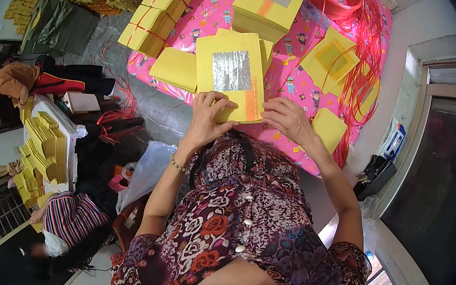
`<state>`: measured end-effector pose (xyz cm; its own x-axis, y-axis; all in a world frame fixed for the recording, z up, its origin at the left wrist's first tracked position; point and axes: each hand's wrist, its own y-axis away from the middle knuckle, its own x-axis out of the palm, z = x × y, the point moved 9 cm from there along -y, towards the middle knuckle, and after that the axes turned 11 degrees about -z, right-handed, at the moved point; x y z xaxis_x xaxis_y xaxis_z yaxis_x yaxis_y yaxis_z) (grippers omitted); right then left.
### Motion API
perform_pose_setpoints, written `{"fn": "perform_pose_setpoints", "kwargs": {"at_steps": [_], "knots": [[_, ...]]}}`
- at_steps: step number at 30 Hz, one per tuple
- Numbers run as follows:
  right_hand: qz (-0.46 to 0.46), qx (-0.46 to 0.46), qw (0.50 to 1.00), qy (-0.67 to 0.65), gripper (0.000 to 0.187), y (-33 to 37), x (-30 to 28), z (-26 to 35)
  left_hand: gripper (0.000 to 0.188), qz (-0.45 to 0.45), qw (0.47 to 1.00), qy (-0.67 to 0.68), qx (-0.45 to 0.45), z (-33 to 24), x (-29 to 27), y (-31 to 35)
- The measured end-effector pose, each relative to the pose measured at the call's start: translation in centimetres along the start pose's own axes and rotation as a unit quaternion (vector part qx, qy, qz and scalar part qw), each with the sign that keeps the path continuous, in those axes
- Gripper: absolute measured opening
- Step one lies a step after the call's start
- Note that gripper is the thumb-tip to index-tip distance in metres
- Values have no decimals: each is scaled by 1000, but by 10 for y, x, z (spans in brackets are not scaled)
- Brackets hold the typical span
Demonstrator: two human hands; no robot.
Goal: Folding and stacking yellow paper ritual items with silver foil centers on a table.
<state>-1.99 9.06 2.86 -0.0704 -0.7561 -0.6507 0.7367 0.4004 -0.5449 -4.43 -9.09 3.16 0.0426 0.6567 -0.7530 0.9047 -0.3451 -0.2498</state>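
Note:
In front of me lies a stack of yellow joss paper, its top sheet bearing a silver foil square and an orange stripe. My left hand grips the near left corner, fingers curled over the top and thumb along the near edge. At the near right corner, my right hand presses its closed fingers against the paper's side. Its fingertips are partly hidden. A folded-looking yellow bundle touches the left side of the stack. More yellow paper lies beyond my right hand.
A pink patterned cloth covers the table. A tall joss paper pile stands behind, bundles tied with red strips at left. Loose red plastic strips hang at right. Two people sit left by another table with yellow stacks.

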Motion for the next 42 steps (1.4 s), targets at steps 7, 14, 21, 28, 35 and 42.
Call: {"fn": "perform_pose_setpoints", "kwargs": {"at_steps": [7, 14, 21, 28, 35, 42], "knots": [[14, 101, 992, -78, 12, -11, -1, -7, 41, -11, 1000, 20, -6, 3, -1, 0], [22, 191, 968, -162, 12, -16, 1, -20, 26, -6, 998, 50, -28, 5, -4, -2], [41, 241, 946, -211, 12, -12, 10, -30, 16, -20, 997, 67, -35, 10, -2, 1], [69, 282, 929, -229, 10, -7, 17, -39, 15, -19, 997, 68, -40, 10, -1, 0], [73, 306, 918, -242, 10, -7, 19, -41, 15, -24, 997, 68, -41, 12, 0, 1], [74, 287, 928, -225, 10, -9, 21, -40, 14, -31, 997, 65, -33, 10, -1, 0]]}}
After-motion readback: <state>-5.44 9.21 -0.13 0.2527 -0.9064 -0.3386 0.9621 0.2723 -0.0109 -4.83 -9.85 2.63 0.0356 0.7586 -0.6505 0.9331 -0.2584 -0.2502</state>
